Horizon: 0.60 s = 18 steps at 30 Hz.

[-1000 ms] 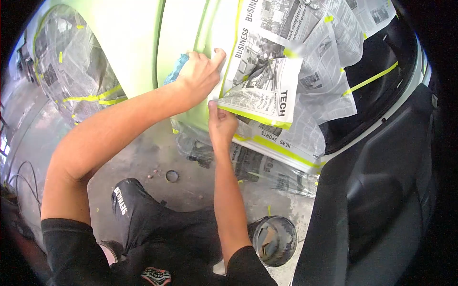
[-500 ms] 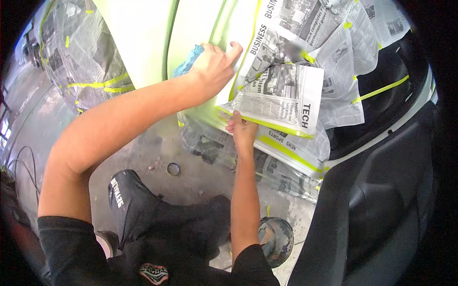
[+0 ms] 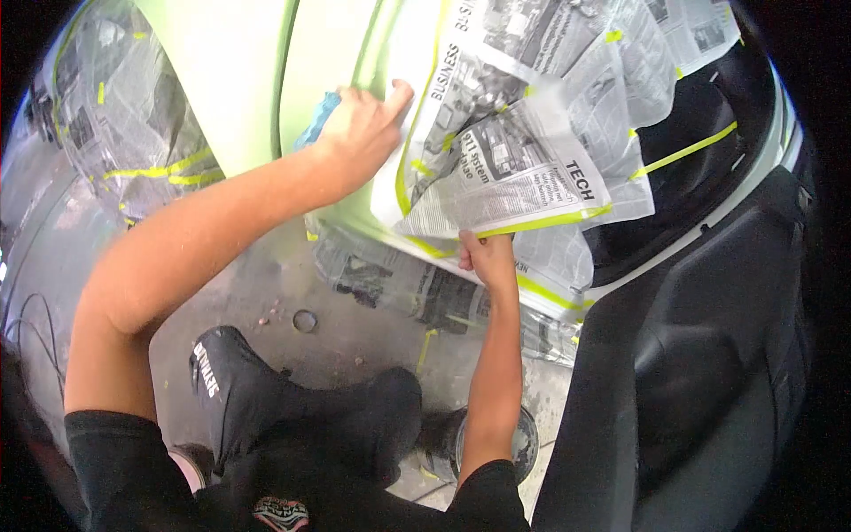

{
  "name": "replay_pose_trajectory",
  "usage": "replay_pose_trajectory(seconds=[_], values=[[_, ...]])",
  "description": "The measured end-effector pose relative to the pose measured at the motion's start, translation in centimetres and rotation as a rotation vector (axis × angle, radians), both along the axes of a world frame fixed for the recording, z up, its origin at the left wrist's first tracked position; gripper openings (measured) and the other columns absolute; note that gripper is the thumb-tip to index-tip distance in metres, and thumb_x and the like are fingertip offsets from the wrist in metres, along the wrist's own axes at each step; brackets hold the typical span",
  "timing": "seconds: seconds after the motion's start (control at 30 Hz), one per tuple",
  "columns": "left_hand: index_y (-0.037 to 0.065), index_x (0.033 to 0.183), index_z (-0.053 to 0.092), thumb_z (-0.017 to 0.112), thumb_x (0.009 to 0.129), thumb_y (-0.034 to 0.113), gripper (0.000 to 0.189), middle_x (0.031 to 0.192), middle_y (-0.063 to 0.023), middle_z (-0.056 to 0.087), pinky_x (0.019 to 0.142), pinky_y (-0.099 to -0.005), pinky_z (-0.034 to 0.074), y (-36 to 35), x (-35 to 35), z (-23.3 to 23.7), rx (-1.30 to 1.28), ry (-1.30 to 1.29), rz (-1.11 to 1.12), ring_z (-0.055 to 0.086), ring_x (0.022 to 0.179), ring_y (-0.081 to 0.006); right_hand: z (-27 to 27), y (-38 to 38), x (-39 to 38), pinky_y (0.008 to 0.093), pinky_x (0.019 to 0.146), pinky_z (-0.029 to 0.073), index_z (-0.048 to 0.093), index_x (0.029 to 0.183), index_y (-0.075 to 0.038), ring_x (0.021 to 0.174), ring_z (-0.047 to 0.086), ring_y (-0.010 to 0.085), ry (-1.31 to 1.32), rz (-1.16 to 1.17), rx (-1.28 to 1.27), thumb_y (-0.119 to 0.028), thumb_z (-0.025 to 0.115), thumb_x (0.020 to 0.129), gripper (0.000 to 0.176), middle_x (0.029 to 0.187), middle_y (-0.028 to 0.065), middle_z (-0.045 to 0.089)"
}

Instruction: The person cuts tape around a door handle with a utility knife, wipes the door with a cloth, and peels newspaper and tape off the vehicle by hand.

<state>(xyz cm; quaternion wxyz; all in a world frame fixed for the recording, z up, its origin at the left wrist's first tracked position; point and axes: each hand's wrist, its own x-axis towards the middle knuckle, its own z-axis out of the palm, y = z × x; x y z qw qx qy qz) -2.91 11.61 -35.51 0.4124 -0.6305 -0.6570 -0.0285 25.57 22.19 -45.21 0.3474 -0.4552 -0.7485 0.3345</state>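
My left hand (image 3: 362, 133) rests on the pale green car panel (image 3: 235, 80), fingers closed over a crumpled blue cloth (image 3: 316, 120) with one finger stretched out past it. At the panel's lower corner, my right hand (image 3: 487, 257) pinches the taped lower edge of a newspaper sheet (image 3: 523, 177) marked "TECH". Yellow masking tape (image 3: 563, 218) runs along that edge, and the sheet stands partly lifted and folded. Beneath it lies more newspaper (image 3: 474, 75), bordered by yellow tape against the panel.
To the right is a black door panel (image 3: 709, 328) beside the dark door opening. A plastic-covered, taped part (image 3: 133, 106) stands at the upper left. On the floor lie a small round lid (image 3: 304, 320) and a bucket (image 3: 525, 448) partly behind my right arm.
My right hand has moved right with the newspaper's edge, and the sheet has swung and lifted. My left hand stays on the panel with the cloth. The whole view has shifted slightly.
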Motion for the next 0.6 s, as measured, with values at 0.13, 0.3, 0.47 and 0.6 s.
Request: replay_pose_trajectory(seconds=[0.13, 0.3, 0.47, 0.6], values=[[0.003, 0.111, 0.077, 0.07, 0.086, 0.019, 0.031, 0.144, -0.0192, 0.042, 0.091, -0.0556, 0.053, -0.3, -0.3, -0.2, -0.009, 0.006, -0.016, 0.07, 0.098, -0.0341, 2.7, 0.5, 3.5, 0.0301, 0.048, 0.052, 0.068, 0.083, 0.004, 0.05, 0.061, 0.0155, -0.077, -0.062, 0.002, -0.017, 0.069, 0.095, 0.025, 0.063, 0.0072, 0.064], [0.003, 0.111, 0.077, 0.07, 0.086, 0.016, 0.029, 0.145, -0.0174, 0.04, 0.092, -0.055, 0.053, 0.1, -0.1, 0.0, -0.048, -0.06, -0.009, 0.069, 0.099, -0.0339, 5.0, 1.5, 5.7, 0.032, 0.048, 0.054, 0.069, 0.076, 0.005, 0.051, 0.063, 0.0155, -0.254, -0.052, 0.027, -0.018, 0.069, 0.095, 0.03, 0.062, 0.0086, 0.064], [0.002, 0.112, 0.076, 0.07, 0.086, 0.014, 0.029, 0.146, -0.0173, 0.039, 0.093, -0.0556, 0.052, 0.2, -0.3, 0.1, -0.065, -0.107, -0.017, 0.069, 0.099, -0.0337, 6.4, 1.9, 8.1, 0.0307, 0.048, 0.054, 0.069, 0.08, 0.006, 0.052, 0.063, 0.0152, -0.22, -0.004, -0.032, -0.017, 0.07, 0.094, 0.027, 0.065, 0.0082, 0.065], [0.002, 0.113, 0.076, 0.07, 0.086, 0.015, 0.03, 0.147, -0.0178, 0.039, 0.093, -0.0553, 0.052, 0.0, -0.3, 0.1, -0.061, -0.064, 0.008, 0.069, 0.099, -0.0336, 8.0, 1.8, 10.5, 0.0291, 0.049, 0.054, 0.069, 0.085, 0.006, 0.053, 0.062, 0.014, -0.239, -0.032, -0.046, -0.016, 0.07, 0.094, 0.024, 0.067, 0.007, 0.064]])
